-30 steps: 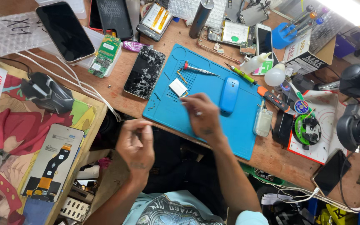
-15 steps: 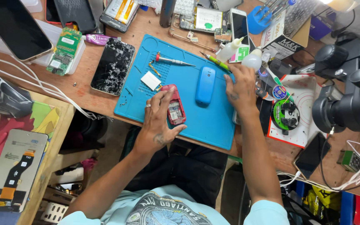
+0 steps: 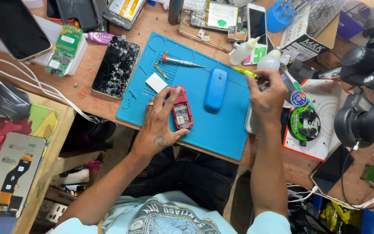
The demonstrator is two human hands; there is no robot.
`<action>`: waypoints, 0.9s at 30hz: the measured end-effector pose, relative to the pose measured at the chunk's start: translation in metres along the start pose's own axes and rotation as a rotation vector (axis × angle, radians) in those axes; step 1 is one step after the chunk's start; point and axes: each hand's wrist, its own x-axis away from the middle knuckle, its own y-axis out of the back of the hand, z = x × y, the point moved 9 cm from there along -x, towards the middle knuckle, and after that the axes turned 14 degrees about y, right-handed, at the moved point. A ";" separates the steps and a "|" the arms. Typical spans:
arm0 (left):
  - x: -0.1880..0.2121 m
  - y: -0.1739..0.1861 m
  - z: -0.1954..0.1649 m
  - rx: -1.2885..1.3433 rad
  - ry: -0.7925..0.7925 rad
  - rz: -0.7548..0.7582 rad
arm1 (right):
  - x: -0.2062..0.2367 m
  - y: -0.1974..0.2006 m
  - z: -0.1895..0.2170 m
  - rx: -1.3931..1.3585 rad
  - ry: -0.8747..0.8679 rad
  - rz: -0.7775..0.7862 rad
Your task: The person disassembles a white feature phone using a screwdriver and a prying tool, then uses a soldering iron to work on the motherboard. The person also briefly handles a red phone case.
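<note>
Red phone (image 3: 182,108) w/ back off, held by left hand (image 3: 159,123); right hand (image 3: 268,91) pinches green tool (image 3: 244,71); reassembly not done.

Bare forearms here, a ring on the left hand (image 3: 159,125) with a small tattoo below it near the wrist, another tattoo on the right hand (image 3: 267,93), pale blue printed T-shirt (image 3: 169,216), dark trousers (image 3: 191,177).
</note>
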 end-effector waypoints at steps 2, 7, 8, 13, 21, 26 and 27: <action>0.004 -0.001 -0.001 0.026 -0.049 -0.046 | 0.007 0.008 0.000 -0.248 -0.016 -0.098; 0.006 -0.006 0.001 0.072 -0.110 -0.087 | 0.030 0.002 0.040 -0.656 0.157 -0.137; 0.006 -0.006 0.002 0.060 -0.103 -0.092 | 0.039 -0.005 0.050 -0.682 0.148 -0.111; 0.006 -0.007 0.003 -0.011 -0.101 -0.114 | 0.067 -0.030 0.107 -0.545 0.339 0.045; 0.009 -0.004 -0.002 -0.041 -0.152 -0.154 | 0.070 -0.029 0.140 -0.355 0.512 0.061; 0.011 -0.005 0.000 -0.074 -0.151 -0.171 | 0.069 -0.034 0.147 -0.314 0.539 0.084; 0.010 -0.006 0.001 -0.071 -0.147 -0.173 | 0.069 -0.034 0.147 -0.310 0.539 0.085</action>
